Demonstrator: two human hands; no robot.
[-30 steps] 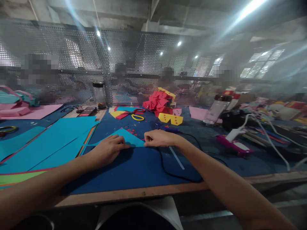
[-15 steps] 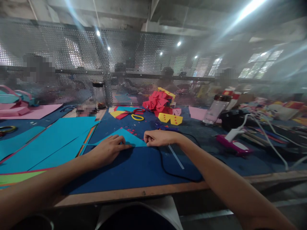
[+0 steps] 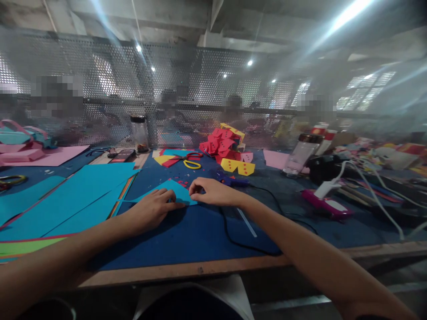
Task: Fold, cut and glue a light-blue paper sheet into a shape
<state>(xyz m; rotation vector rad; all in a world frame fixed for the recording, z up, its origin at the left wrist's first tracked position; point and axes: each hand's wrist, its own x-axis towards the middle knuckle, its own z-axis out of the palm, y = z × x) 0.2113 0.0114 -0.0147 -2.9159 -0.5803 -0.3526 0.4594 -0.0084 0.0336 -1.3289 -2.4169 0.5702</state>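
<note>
A folded light-blue paper triangle (image 3: 173,189) lies on the dark blue table mat (image 3: 187,235). My left hand (image 3: 151,209) rests flat on its near left part, fingers stretched out and pressing it down. My right hand (image 3: 210,192) is closed in a pinch on the triangle's right corner, fingers curled, close beside my left fingertips. Small red paper bits (image 3: 183,182) lie just behind the triangle.
Large light-blue sheets (image 3: 76,195) lie at the left. Behind are scissors (image 3: 190,160), a heap of red and yellow paper pieces (image 3: 228,149), a jar (image 3: 138,132) and a phone (image 3: 122,155). A black cable (image 3: 233,235), a glue gun (image 3: 230,180) and a clear bottle (image 3: 298,153) lie right.
My right hand has slid left along the triangle's edge toward my left hand, taking the right corner with it. My left hand has stayed put.
</note>
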